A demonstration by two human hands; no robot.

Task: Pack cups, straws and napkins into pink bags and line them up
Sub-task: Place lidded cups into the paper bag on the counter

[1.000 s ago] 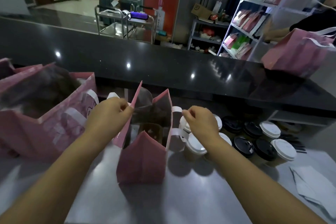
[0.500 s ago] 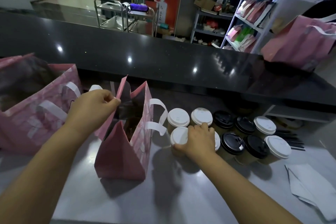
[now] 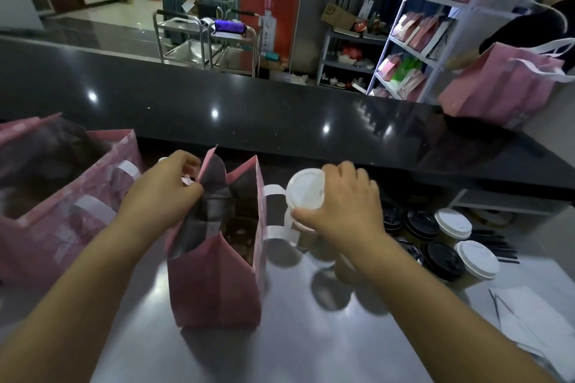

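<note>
Packing looked partway done. The left hand pinched the open pink bag at its rim. The right hand gripped a white-lidded cup raised just right of that bag. Further right, more cups and napkins lay unpacked on the counter.

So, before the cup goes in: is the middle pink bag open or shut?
Open. The left hand holds one side of the pink bag, and the dark inside shows between its spread walls.

Grey counter: pink bags, cups, napkins
</note>
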